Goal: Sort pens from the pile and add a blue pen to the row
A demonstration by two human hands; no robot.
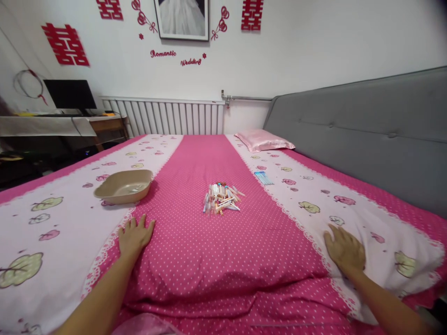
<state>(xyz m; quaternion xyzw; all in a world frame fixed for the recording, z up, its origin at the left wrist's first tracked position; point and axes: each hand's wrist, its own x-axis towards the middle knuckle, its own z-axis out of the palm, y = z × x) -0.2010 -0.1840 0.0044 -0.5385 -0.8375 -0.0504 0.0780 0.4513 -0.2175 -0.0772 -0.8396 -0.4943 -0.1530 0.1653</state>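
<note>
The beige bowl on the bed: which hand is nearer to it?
Left. The left hand lies flat just below the bowl; the right hand rests far across the bed, beyond the pile of pens.

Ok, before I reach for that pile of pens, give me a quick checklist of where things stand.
1. Left hand free: ok, flat on the bedspread, holding nothing.
2. Right hand free: ok, palm down on the white floral strip, empty.
3. Pile of pens in one place: ok, heaped on the pink dotted centre strip, ahead of both hands.
4. Path to the pile: ok, only bare bedspread between hands and pens.
5. Beige bowl upright: ok, beyond the left hand, open side up; contents cannot tell.
6. Stray blue pens: not ok, a small group lies apart, right of the pile.
</note>
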